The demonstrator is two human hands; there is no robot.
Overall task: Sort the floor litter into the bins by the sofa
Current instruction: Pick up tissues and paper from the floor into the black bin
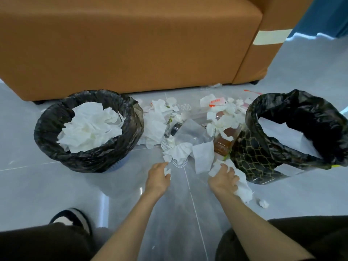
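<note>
Between two black-lined bins lies a heap of litter (190, 127): crumpled white tissues, clear plastic bags, paper pieces and an amber bottle (225, 143). The left bin (88, 157) is filled with white tissues. The right bin (254, 159), clear with a gold net pattern, shows only its black liner inside. My left hand (158, 178) is closed on a small scrap of tissue (167, 171) at the heap's near edge. My right hand (224, 178) grips a crumpled tissue (243, 187) lying beside the right bin.
An orange-brown sofa (131, 44) stands right behind the bins. A small tissue ball (263, 203) lies on the grey tiled floor at the right. My knees and a slippered foot (73, 219) are at the bottom edge.
</note>
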